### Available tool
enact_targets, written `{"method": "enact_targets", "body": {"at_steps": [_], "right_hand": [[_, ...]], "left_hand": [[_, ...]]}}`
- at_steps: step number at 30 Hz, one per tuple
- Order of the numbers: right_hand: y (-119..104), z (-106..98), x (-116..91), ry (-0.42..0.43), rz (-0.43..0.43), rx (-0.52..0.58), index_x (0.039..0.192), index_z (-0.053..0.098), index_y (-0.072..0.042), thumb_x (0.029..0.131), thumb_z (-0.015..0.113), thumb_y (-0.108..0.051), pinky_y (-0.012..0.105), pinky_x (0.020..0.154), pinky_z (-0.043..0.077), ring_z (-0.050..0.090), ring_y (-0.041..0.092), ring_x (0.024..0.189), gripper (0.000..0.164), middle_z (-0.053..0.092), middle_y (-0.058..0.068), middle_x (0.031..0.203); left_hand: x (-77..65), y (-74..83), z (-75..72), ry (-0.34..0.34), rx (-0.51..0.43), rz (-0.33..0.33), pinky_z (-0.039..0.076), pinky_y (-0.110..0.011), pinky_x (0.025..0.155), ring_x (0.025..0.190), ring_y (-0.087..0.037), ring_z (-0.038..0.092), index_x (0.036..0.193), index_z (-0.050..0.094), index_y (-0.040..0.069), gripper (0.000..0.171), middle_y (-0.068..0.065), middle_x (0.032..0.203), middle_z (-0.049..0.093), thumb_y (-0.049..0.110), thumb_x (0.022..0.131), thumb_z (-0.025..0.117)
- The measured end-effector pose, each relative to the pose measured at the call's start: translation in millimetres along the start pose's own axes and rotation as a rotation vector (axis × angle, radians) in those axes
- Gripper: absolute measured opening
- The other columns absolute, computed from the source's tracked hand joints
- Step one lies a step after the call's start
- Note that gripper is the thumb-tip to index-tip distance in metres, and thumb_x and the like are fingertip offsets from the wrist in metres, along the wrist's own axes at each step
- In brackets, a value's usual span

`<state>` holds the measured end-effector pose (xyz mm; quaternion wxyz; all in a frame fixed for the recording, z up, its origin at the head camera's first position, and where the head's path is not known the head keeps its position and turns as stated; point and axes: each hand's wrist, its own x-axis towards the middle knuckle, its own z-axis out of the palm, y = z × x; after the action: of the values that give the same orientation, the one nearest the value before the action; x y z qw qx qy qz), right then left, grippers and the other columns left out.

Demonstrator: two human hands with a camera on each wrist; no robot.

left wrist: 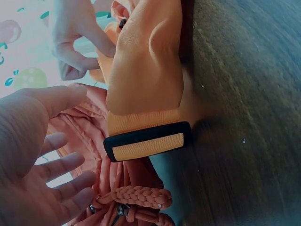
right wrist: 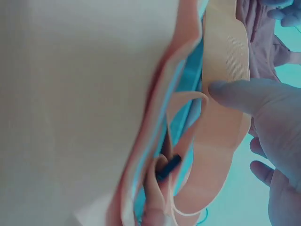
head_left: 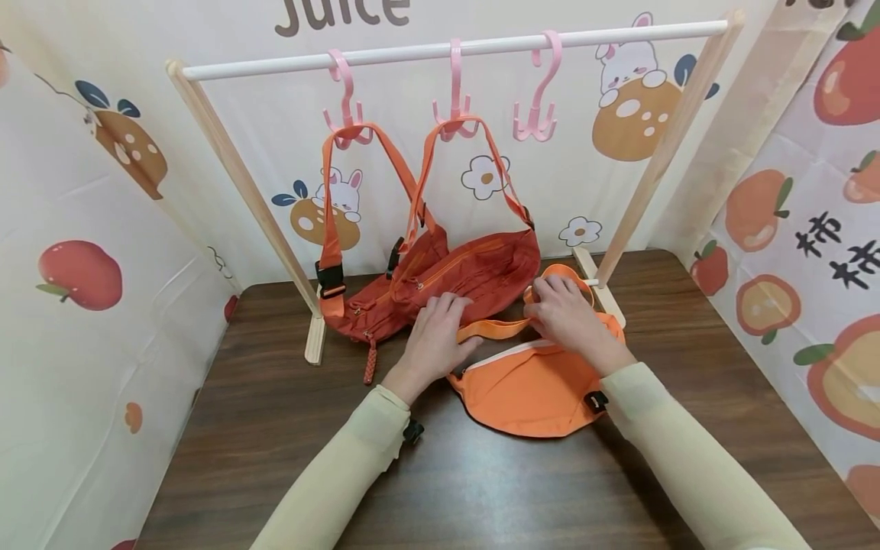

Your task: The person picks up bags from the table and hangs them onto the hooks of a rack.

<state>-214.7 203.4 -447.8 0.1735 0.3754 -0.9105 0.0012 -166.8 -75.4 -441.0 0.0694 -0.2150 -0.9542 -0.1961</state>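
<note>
An orange waist bag [head_left: 532,393] lies on the table with its orange strap [head_left: 496,328] looped behind it. My right hand [head_left: 567,317] pinches that strap between thumb and fingers; the thumb lies on the webbing [right wrist: 223,113] in the right wrist view. My left hand [head_left: 435,336] has its fingers loosely spread before the darker red waist bag [head_left: 474,279], beside the strap's left end. Large in the left wrist view are the orange bag's end and a black buckle [left wrist: 110,149]. Whether the left fingers touch the red bag I cannot tell.
A rack with a white bar [head_left: 412,53] and wooden legs [head_left: 247,191] stands at the back. Pink hooks [head_left: 344,95] hang from it. Two red bags hang by straps from the left and middle hooks, including the left bag [head_left: 367,305]; a pink hook [head_left: 536,114] hangs at right.
</note>
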Motion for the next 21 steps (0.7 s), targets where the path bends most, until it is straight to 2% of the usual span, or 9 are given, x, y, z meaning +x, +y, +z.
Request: {"method": "enact_targets", "body": {"at_steps": [7,14,21], "right_hand": [[0,-15,-5,-0.005,-0.034,0.016,0.089,0.081,-0.017,0.086,0.089,-0.012,0.057,0.092,0.040,0.046,0.038,0.100,0.010,0.051,0.010,0.101],[-1,-26,-4,0.063,-0.050,0.054,0.087,0.079,-0.015,0.083,0.090,-0.010,0.056,0.088,0.039,0.045,0.035,0.093,0.012,0.050,0.009,0.096],[-6,-34,-2,0.136,-0.038,0.031,0.084,0.074,-0.014,0.085,0.086,-0.011,0.057,0.090,0.036,0.045,0.036,0.095,0.012,0.049,0.009,0.096]], "left_hand": [[0.2,0.2,0.7,-0.020,-0.017,-0.004,0.046,-0.049,0.102,0.122,-0.029,0.050,0.146,0.056,0.013,0.071,-0.007,0.138,0.055,0.047,0.090,0.085],[3.1,3.2,1.9,-0.028,-0.007,0.020,0.044,-0.049,0.106,0.125,-0.029,0.049,0.146,0.055,0.013,0.075,-0.007,0.140,0.055,0.052,0.089,0.084],[9.2,16.0,3.2,-0.011,-0.007,0.064,0.047,-0.048,0.103,0.122,-0.029,0.052,0.145,0.056,0.012,0.074,-0.007,0.137,0.057,0.053,0.090,0.084]]}}
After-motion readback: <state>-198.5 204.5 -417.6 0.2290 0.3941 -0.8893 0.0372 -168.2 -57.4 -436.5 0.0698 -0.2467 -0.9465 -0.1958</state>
